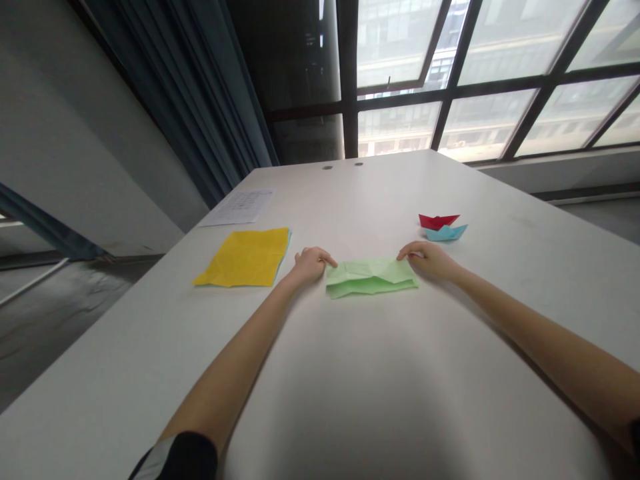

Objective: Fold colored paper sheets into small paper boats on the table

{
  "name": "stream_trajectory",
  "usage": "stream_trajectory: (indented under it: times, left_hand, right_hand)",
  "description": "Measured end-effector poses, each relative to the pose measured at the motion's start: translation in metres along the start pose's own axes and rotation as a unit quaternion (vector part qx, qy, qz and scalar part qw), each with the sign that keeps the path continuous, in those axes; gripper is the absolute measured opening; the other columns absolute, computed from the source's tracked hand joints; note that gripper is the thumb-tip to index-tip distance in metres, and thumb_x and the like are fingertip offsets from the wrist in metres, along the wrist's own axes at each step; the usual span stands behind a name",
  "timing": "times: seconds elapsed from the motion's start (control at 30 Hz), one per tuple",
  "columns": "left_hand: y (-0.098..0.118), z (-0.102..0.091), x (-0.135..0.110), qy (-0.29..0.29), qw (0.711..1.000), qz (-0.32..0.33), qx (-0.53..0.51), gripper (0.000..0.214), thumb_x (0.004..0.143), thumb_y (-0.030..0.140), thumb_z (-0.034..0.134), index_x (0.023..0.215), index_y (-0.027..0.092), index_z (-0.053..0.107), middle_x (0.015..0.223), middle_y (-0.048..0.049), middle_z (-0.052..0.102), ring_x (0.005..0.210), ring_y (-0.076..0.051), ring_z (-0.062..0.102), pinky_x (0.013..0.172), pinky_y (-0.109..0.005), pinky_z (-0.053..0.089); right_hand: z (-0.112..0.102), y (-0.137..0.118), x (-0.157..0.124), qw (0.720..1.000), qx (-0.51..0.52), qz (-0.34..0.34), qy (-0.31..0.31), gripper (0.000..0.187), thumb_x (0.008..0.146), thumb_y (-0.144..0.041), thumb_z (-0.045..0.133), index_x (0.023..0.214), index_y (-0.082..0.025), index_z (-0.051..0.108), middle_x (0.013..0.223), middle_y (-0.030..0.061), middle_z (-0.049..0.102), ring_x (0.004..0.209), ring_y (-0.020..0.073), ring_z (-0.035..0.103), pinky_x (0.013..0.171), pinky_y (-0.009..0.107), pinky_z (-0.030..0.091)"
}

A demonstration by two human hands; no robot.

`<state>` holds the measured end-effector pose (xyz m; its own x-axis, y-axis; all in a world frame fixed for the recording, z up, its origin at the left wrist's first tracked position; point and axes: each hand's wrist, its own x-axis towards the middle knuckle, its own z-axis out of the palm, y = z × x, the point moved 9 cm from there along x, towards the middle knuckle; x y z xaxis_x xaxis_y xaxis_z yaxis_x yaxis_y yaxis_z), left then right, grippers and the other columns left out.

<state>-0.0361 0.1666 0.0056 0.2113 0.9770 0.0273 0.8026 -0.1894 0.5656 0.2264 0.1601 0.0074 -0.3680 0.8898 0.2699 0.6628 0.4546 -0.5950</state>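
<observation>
A light green sheet of origami paper (371, 269), folded into a wide strip with creases, lies on the white table in front of me. Its near edge gapes a little, showing a darker fold inside. My left hand (310, 264) pinches the far left corner, fingers closed on the paper. At the far right corner, my right hand (428, 259) grips the paper between thumb and fingers. Just beyond my right hand sit a red paper boat (438, 221) and a light blue paper boat (445, 233), close together.
Left of my left hand lies a stack of paper squares, yellow on top (247, 257), with a blue edge showing beneath. A printed white sheet (239, 207) rests farther back by the left edge of the white table (345, 373). Windows and a blue curtain (195, 87) stand behind.
</observation>
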Motion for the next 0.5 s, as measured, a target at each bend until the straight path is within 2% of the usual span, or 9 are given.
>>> stream_trajectory:
  times: [0.13, 0.3, 0.4, 0.5]
  left_hand:
    - [0.015, -0.001, -0.003, -0.013, 0.995, 0.046, 0.09, 0.038, 0.067, 0.01, 0.042, 0.08, 0.028, 0.072, 0.103, -0.0009, 0.064, 0.103, -0.023, 0.051, 0.094, -0.041, 0.033]
    - [0.043, -0.003, -0.01, 0.008, 0.988, 0.101, 0.113, 0.028, 0.077, 0.021, 0.044, 0.087, 0.025, 0.07, 0.103, -0.0043, 0.063, 0.105, -0.025, 0.048, 0.097, -0.044, 0.03]
    - [0.066, 0.012, -0.021, -0.017, 0.982, 0.146, 0.119, 0.031, 0.082, 0.03, 0.042, 0.104, 0.021, 0.064, 0.113, -0.0082, 0.058, 0.112, -0.025, 0.045, 0.1, -0.045, 0.026]
    - [0.079, 0.037, -0.033, -0.081, 0.973, 0.159, 0.147, 0.046, 0.086, 0.039, 0.036, 0.126, 0.02, 0.044, 0.136, -0.0117, 0.039, 0.127, -0.028, 0.029, 0.103, -0.053, 0.016]
  right_hand:
    - [-0.003, -0.014, 0.002, 0.998, -0.047, -0.044, 0.001, 0.036, 0.071, -0.005, 0.035, 0.079, -0.02, 0.067, 0.091, 0.0028, 0.068, 0.087, 0.0174, 0.059, 0.084, 0.032, 0.041]
    - [-0.007, -0.041, 0.0, 0.993, -0.095, -0.068, 0.009, 0.028, 0.08, -0.018, 0.04, 0.089, -0.02, 0.066, 0.094, 0.0053, 0.067, 0.089, 0.0209, 0.059, 0.084, 0.037, 0.042]
    - [0.006, -0.061, -0.007, 0.985, -0.128, -0.11, -0.036, 0.03, 0.085, -0.026, 0.039, 0.1, -0.02, 0.063, 0.103, 0.0064, 0.065, 0.099, 0.0227, 0.055, 0.089, 0.039, 0.04]
    - [0.027, -0.074, -0.017, 0.972, -0.156, -0.141, -0.105, 0.037, 0.087, -0.032, 0.037, 0.116, -0.019, 0.055, 0.12, 0.0092, 0.056, 0.111, 0.0239, 0.049, 0.094, 0.04, 0.037]
